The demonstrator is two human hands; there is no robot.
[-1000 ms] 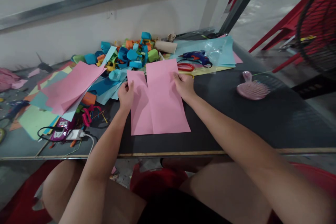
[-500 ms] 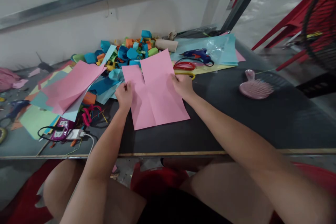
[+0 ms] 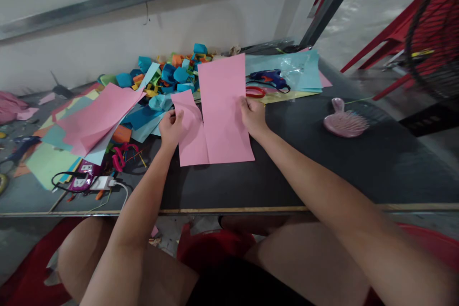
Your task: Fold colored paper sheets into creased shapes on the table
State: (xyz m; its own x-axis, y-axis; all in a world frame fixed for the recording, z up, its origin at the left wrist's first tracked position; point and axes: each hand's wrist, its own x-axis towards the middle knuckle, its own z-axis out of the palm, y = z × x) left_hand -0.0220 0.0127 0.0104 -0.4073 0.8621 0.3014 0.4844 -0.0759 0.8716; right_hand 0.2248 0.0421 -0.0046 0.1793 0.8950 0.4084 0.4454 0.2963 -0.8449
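Observation:
A pink sheet of paper (image 3: 225, 110) is held up over the dark table, split from its top edge down along a middle crease. Near the bottom the two halves still join. My left hand (image 3: 171, 126) pinches the left edge of the narrower left part. On the other side my right hand (image 3: 254, 115) grips the right edge of the wider right part, thumb in front. Behind the right part lie red-handled scissors (image 3: 255, 92), partly covered, and a blue glue gun (image 3: 268, 78).
Blue, orange and green paper pieces (image 3: 179, 74) are heaped against the wall. Coloured sheets (image 3: 100, 114) lie at left, near a purple power socket (image 3: 84, 177) with a white charger (image 3: 103, 183). A pink hairbrush (image 3: 346, 122) lies at right; a fan (image 3: 433, 38) stands beyond the table (image 3: 322, 167).
The split has lengthened down the crease, and the gap between the halves is wider. The right half has risen, turned more upright, and my right hand moved slightly right.

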